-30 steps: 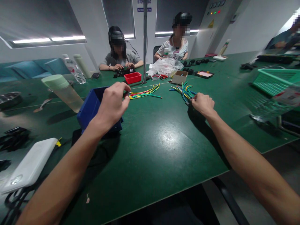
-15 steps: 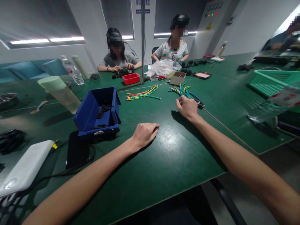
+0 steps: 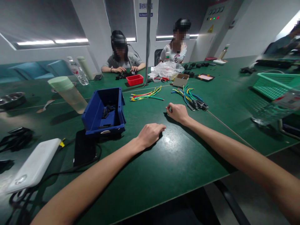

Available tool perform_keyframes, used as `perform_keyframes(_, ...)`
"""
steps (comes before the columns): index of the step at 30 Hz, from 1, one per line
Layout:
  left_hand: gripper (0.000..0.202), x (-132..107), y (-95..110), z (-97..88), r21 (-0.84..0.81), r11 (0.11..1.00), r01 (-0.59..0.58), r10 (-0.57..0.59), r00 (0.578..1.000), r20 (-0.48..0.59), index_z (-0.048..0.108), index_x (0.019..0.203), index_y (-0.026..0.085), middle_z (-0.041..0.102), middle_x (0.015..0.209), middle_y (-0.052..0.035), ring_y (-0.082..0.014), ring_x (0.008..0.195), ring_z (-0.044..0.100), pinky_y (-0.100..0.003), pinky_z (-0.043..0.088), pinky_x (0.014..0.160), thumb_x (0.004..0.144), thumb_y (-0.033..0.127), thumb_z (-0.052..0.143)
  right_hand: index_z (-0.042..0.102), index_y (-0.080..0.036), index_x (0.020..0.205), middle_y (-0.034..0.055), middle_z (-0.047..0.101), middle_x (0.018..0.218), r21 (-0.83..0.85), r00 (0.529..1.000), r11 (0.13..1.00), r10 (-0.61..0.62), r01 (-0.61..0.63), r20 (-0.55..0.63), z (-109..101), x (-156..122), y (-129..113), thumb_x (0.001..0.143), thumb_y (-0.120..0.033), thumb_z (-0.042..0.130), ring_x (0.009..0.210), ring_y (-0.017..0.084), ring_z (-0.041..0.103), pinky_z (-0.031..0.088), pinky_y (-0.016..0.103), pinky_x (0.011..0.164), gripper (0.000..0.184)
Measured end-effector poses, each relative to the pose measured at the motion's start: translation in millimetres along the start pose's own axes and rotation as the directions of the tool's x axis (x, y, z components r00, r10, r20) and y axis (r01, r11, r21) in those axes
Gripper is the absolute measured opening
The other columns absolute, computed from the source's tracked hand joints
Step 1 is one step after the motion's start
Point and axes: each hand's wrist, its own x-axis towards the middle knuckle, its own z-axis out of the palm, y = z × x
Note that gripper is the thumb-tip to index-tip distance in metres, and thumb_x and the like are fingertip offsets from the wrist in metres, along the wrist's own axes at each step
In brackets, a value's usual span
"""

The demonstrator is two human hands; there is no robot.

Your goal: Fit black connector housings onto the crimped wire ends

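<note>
My left hand [image 3: 151, 135] rests on the green table with its fingers curled closed. Whatever it may hold is hidden under the fingers. To its right and farther off, my right hand [image 3: 177, 112] is closed, thumb and forefinger bent into a small ring with nothing showing in them. Just beyond it lies a bundle of green, blue and yellow wires [image 3: 191, 97] with black sleeves at the near ends. A second group of yellow, red and green wires [image 3: 147, 94] with bare metal lugs lies farther left. A blue bin [image 3: 104, 128] holding small black pieces stands left of my left hand.
A green-lidded bottle [image 3: 67, 93], a black phone [image 3: 84, 148] and a white power bank [image 3: 35, 164] with cables sit on the left. Farther back are a red tray [image 3: 134, 80] and a small cardboard box [image 3: 181, 80]. A green basket [image 3: 278, 82] stands right. People sit across the table.
My right hand has drawn back from the wire bundle toward me and to the left, so the sleeved ends now show. My left hand stays on the table; the view has shifted slightly.
</note>
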Motion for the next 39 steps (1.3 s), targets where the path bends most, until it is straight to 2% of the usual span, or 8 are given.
perform_keyframes(11, 0.025, -2, -2, 0.4, -0.041, 0.999, -0.014, 0.015, 0.999, 0.034, 0.064, 0.103, 0.014, 0.075, 0.093, -0.0040, -0.0167, 0.086, 0.071, -0.028, 0.055, 0.076, 0.084, 0.003, 0.051, 0.066, -0.020, 0.094, 0.0089, 0.073, 0.083, 0.082, 0.994, 0.990, -0.109, 0.110, -0.021, 13, 40, -54, 0.092, -0.037, 0.039, 0.073, 0.023, 0.065, 0.032, 0.029, 0.061, 0.032)
perform_keyframes(18, 0.021, 0, -1, 0.9, -0.017, 1.000, -0.016, 0.017, 1.000, 0.024, 0.065, 0.102, 0.015, 0.074, 0.096, -0.0059, -0.0180, 0.089, 0.070, -0.031, 0.055, 0.078, 0.088, 0.011, 0.050, 0.061, -0.017, 0.109, 0.0120, 0.071, 0.102, 0.159, 0.988, 0.975, -0.148, 0.153, -0.047, 21, 72, -90, 0.092, -0.032, 0.041, 0.089, 0.027, 0.064, 0.036, 0.032, 0.066, 0.031)
perform_keyframes(24, 0.020, 0, -1, 0.9, -0.015, 1.000, -0.002, 0.003, 0.999, 0.048, 0.065, 0.102, 0.015, 0.074, 0.094, -0.0066, -0.0185, 0.089, 0.070, -0.030, 0.056, 0.078, 0.090, 0.014, 0.049, 0.056, -0.014, 0.117, 0.0163, 0.064, 0.116, 0.204, 0.977, 0.956, -0.203, 0.211, -0.057, 35, 101, -114, 0.092, -0.028, 0.040, 0.101, 0.029, 0.058, 0.041, 0.035, 0.079, 0.033)
perform_keyframes(29, 0.018, 1, -1, -1.0, -0.027, 1.000, 0.000, 0.001, 0.999, 0.042, 0.064, 0.101, 0.016, 0.074, 0.097, -0.0058, -0.0178, 0.089, 0.070, -0.029, 0.055, 0.076, 0.091, 0.016, 0.049, 0.057, -0.011, 0.116, 0.0176, 0.058, 0.127, 0.250, 0.963, 0.931, -0.241, 0.264, -0.118, 47, 125, -127, 0.089, -0.022, 0.042, 0.114, 0.030, 0.050, 0.038, 0.038, 0.092, 0.033)
perform_keyframes(32, 0.017, 1, 0, -2.5, -0.028, 1.000, 0.009, -0.008, 1.000, 0.027, 0.064, 0.100, 0.016, 0.074, 0.096, -0.0055, -0.0180, 0.087, 0.070, -0.029, 0.055, 0.074, 0.091, 0.017, 0.049, 0.054, -0.011, 0.120, 0.0181, 0.052, 0.134, 0.270, 0.964, 0.928, -0.228, 0.257, -0.133, 53, 134, -130, 0.088, -0.026, 0.046, 0.118, 0.031, 0.046, 0.036, 0.040, 0.095, 0.037)
perform_keyframes(35, 0.017, 1, 0, -3.5, -0.022, 1.000, 0.016, -0.015, 0.999, 0.029, 0.063, 0.099, 0.015, 0.074, 0.092, -0.0060, -0.0178, 0.084, 0.070, -0.029, 0.054, 0.072, 0.092, 0.018, 0.047, 0.054, -0.010, 0.117, 0.0205, 0.056, 0.127, 0.281, 0.974, 0.932, -0.213, 0.228, -0.084, 56, 137, -131, 0.088, -0.031, 0.047, 0.114, 0.032, 0.048, 0.036, 0.042, 0.094, 0.036)
perform_keyframes(39, 0.018, 1, 0, -4.4, -0.022, 1.000, 0.014, -0.013, 0.999, 0.044, 0.062, 0.099, 0.015, 0.073, 0.093, -0.0069, -0.0178, 0.086, 0.069, -0.030, 0.055, 0.074, 0.090, 0.013, 0.047, 0.055, -0.010, 0.111, 0.0209, 0.059, 0.118, 0.250, 0.975, 0.943, -0.223, 0.221, -0.022, 59, 139, -129, 0.090, -0.026, 0.042, 0.111, 0.031, 0.050, 0.037, 0.041, 0.092, 0.030)
